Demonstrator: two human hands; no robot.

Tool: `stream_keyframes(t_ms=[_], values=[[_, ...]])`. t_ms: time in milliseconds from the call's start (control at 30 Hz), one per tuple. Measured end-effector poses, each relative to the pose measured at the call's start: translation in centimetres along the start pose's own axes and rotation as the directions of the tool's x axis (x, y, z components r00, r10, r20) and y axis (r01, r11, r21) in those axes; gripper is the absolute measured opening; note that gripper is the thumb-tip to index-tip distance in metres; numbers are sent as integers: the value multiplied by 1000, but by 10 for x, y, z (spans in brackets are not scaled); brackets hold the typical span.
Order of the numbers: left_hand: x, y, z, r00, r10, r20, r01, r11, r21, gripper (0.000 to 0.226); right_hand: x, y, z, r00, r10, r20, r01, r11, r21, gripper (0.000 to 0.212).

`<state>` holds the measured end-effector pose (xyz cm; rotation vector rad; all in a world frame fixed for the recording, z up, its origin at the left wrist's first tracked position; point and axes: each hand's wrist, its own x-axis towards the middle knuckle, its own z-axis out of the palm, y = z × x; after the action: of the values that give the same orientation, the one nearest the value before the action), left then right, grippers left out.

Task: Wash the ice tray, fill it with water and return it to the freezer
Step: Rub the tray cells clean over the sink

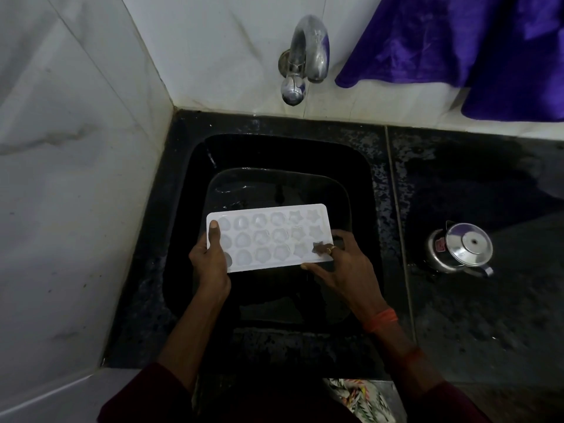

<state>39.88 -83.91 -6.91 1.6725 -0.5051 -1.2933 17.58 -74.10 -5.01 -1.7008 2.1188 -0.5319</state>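
Note:
A white plastic ice tray [268, 238] with rows of shaped moulds is held level over the black sink [360, 166]. My left hand [210, 257] grips its left end, thumb on top near the corner. My right hand [338, 261] holds the right end, with a ringed finger lying on the tray's near right corner and other fingers under the edge. The chrome tap [305, 59] sticks out of the wall above the basin; no water runs from it.
White marble-like tiles cover the left and back walls. A purple cloth [476, 47] hangs at the upper right. On the wet black counter to the right stands a small steel kettle [460, 250] with a lid.

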Motion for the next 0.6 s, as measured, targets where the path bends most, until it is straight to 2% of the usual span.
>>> stream_keyframes(t_ms=[133, 333, 467, 600], values=[[0, 0, -1, 1000, -4, 1, 4, 1000, -19, 35, 1, -3, 0, 1000, 0, -11, 0, 1000, -4, 45], [4, -3, -2, 1000, -6, -3, 6, 1000, -11, 40, 0, -4, 2, 1000, 24, 11, -24, 1000, -20, 50], [3, -1, -1, 1000, -15, -8, 15, 1000, -23, 40, -2, -5, 1, 1000, 1, -25, -1, 1000, -21, 47], [3, -3, 1, 1000, -16, -8, 16, 1000, -20, 35, -2, -9, 0, 1000, 16, 27, -15, 999, -36, 46]])
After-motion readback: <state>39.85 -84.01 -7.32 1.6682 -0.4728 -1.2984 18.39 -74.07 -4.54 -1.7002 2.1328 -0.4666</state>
